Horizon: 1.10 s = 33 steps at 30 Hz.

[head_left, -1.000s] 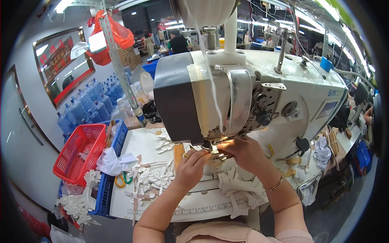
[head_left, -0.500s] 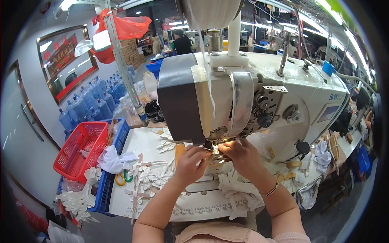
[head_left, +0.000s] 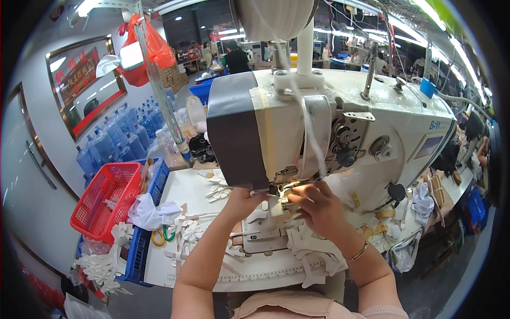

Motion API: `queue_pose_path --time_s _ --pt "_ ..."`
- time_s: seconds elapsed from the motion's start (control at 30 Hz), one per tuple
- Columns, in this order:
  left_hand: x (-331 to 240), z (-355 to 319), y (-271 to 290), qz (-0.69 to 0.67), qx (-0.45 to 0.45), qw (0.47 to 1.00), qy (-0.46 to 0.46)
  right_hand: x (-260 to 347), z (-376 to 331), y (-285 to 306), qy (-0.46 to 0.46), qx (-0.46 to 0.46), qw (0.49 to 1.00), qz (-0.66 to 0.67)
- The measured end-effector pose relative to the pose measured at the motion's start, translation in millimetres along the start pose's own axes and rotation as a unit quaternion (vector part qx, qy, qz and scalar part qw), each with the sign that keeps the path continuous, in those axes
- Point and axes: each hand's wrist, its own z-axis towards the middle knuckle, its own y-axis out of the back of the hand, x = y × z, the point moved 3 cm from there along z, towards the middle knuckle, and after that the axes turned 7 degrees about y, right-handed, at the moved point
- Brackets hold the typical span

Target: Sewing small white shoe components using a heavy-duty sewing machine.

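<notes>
The light-coloured sewing machine [head_left: 382,133] has a lit needle area beneath its head, and both hands work there. My left hand [head_left: 241,203] is closed at the left of the needle, its fingertips partly hidden under the dark grey cover. A small pale piece [head_left: 276,206], blurred, shows between the hands. My right hand [head_left: 321,210] is just right of the needle, fingers curled together; what they pinch is hidden. A white tape [head_left: 313,138] runs down from the large white roll [head_left: 276,18] toward my right fingers. White flower-shaped pieces [head_left: 194,228] lie left of my left forearm.
White strap pieces [head_left: 313,250] lie on the table's right front. At the left stand a red basket [head_left: 109,202] and a blue crate [head_left: 139,242], with green-handled and yellow-handled scissors [head_left: 158,237] beside it. A metal post [head_left: 162,90] rises behind. A person [head_left: 236,58] is farther back.
The white tape has swung right, toward my right hand. My left hand has moved slightly left and up, uncovering more of the machine bed. My right hand has shifted slightly down.
</notes>
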Motion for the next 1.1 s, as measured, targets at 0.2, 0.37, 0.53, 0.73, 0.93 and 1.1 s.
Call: queue_pose_path --time_s 0.2,0.37,0.53,0.73,0.93,1.1 --pt "-4 -36 -26 0.029 -0.055 0.992 0.106 10 -14 -4 0.027 -0.027 0.999 0.030" --pt "-8 -38 -30 0.008 -0.058 0.995 0.080 5 -14 -9 0.046 -0.034 0.998 0.010" --pt "-6 -33 -29 0.012 -0.096 0.988 0.120 2 -6 -10 0.022 -0.032 0.999 0.034" --pt "-2 -34 -32 -0.021 -0.103 0.990 0.094 3 -8 -12 0.030 -0.036 0.999 0.016" --pt "6 -31 -29 -0.058 -0.085 0.991 0.086 7 -6 -13 0.032 -0.036 0.999 0.017" --pt "5 -30 -27 -0.072 -0.078 0.989 0.100 8 -6 -15 0.029 -0.038 0.999 0.015"
